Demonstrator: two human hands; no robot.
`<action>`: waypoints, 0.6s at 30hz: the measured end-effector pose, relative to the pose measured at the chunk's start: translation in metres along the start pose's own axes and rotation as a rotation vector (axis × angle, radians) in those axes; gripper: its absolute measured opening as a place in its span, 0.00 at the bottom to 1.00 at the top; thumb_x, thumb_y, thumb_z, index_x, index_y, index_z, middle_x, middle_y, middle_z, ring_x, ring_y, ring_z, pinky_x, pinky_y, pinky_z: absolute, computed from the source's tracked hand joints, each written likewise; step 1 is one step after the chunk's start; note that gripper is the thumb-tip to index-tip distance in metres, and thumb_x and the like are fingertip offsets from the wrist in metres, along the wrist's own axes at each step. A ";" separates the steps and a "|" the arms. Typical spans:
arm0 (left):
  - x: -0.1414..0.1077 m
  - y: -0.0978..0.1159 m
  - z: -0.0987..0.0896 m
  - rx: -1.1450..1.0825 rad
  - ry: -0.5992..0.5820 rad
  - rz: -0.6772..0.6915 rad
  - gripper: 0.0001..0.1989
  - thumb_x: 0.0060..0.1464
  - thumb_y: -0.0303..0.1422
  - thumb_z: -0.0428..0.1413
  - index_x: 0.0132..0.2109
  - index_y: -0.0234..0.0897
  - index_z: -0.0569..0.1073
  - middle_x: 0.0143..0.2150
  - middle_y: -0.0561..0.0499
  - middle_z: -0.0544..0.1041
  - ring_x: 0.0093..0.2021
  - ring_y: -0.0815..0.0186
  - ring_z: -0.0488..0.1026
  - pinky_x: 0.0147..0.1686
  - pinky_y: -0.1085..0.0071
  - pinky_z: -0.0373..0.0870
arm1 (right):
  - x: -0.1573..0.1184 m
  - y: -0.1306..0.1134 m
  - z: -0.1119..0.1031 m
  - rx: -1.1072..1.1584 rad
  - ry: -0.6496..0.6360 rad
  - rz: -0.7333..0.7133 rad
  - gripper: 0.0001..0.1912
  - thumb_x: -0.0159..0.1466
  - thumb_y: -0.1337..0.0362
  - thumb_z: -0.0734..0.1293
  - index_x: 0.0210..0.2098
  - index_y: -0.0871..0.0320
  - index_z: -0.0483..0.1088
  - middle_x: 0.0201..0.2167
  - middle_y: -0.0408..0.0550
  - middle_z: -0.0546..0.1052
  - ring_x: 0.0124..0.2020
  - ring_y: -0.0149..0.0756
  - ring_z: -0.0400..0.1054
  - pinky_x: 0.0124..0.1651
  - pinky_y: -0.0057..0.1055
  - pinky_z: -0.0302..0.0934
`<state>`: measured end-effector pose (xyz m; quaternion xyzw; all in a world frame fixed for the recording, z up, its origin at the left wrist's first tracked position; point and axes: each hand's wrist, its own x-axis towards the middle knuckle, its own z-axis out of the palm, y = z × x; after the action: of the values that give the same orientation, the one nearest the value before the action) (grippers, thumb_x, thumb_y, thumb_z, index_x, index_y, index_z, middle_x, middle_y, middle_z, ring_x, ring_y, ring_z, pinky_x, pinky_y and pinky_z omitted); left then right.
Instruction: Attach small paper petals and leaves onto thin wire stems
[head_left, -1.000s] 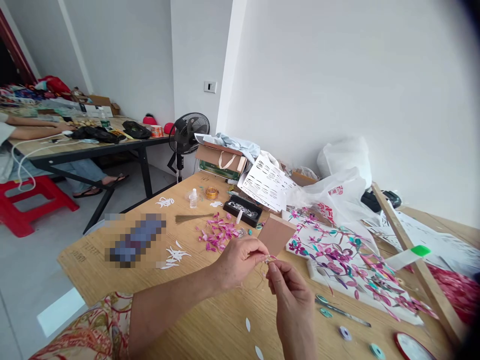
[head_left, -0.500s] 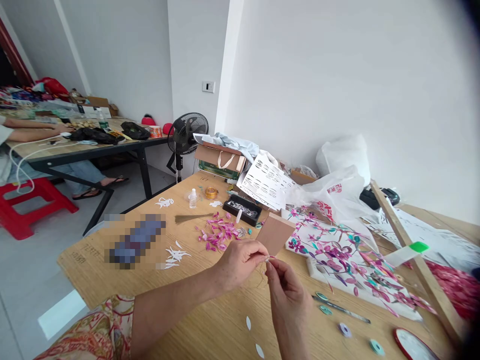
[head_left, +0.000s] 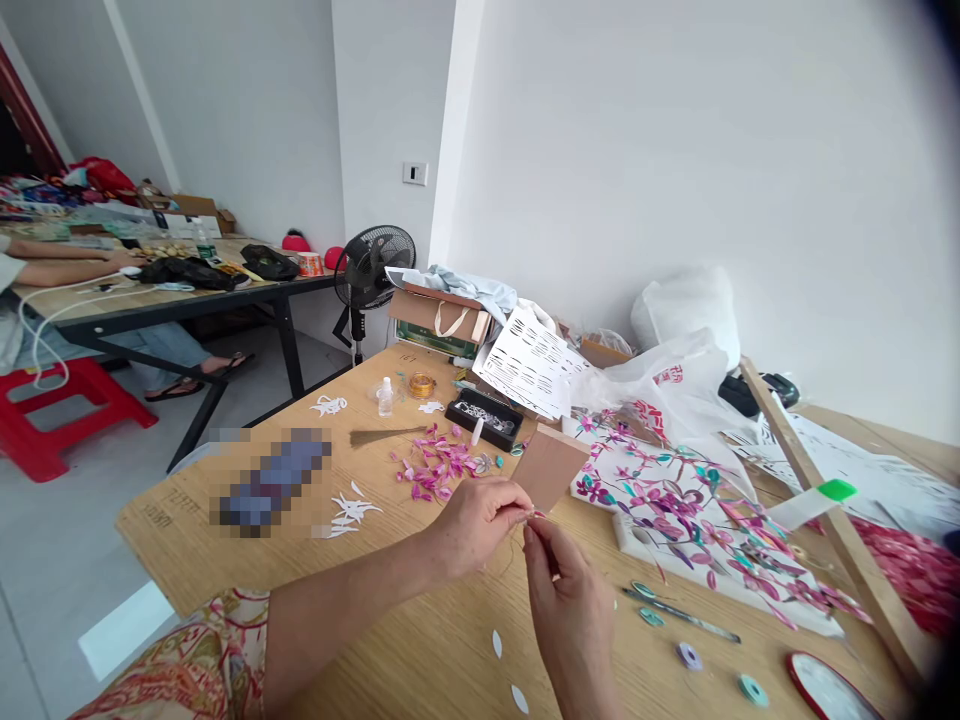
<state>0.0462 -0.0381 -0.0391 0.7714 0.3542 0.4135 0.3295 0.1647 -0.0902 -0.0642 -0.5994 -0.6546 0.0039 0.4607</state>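
Pinching a tiny pink petal (head_left: pixel 537 514) between them at lower centre, the right hand (head_left: pixel 570 610) and left hand (head_left: pixel 476 520) keep fingertips pressed together, likely to steady so small a piece above the table (head_left: pixel 300 560). Loose pink petals (head_left: pixel 435 465) lie just beyond, and a flowered panel (head_left: pixel 675 510) spreads toward the right.

Craft workshop: plywood worktables (head_left: pixel 315 560) w/ paper petals (head_left: pixel 435 465), floral artwork (head_left: pixel 675 510), wire spool (head_left: pixel 422 384), fan (head_left: pixel 373 268).

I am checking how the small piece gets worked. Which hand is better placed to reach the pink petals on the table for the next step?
Probably the left hand: the pink petals lie just beyond it, on its side. The right hand is farther from them.
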 end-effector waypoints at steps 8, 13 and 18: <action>0.002 -0.007 -0.005 0.322 -0.187 0.205 0.10 0.54 0.26 0.47 0.32 0.35 0.72 0.30 0.48 0.72 0.32 0.67 0.67 0.34 0.73 0.61 | 0.009 -0.006 -0.017 -0.223 -0.195 -0.149 0.16 0.62 0.63 0.53 0.24 0.56 0.68 0.19 0.44 0.69 0.17 0.30 0.63 0.20 0.24 0.51; 0.004 -0.003 -0.017 0.104 -0.369 0.156 0.07 0.51 0.26 0.50 0.30 0.34 0.73 0.28 0.51 0.72 0.30 0.69 0.67 0.32 0.75 0.60 | 0.032 0.003 -0.041 -0.045 -0.347 -0.131 0.15 0.60 0.59 0.57 0.22 0.55 0.70 0.21 0.44 0.69 0.21 0.30 0.63 0.23 0.24 0.53; 0.004 0.001 -0.022 -0.550 -0.420 -0.237 0.06 0.45 0.32 0.57 0.28 0.32 0.72 0.25 0.53 0.71 0.27 0.71 0.68 0.31 0.75 0.63 | 0.035 0.020 -0.033 0.347 -0.423 0.120 0.13 0.55 0.56 0.63 0.21 0.56 0.71 0.19 0.42 0.69 0.22 0.30 0.60 0.25 0.25 0.54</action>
<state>0.0288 -0.0305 -0.0263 0.6756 0.2411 0.2847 0.6359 0.2059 -0.0748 -0.0350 -0.5351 -0.6890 0.2682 0.4087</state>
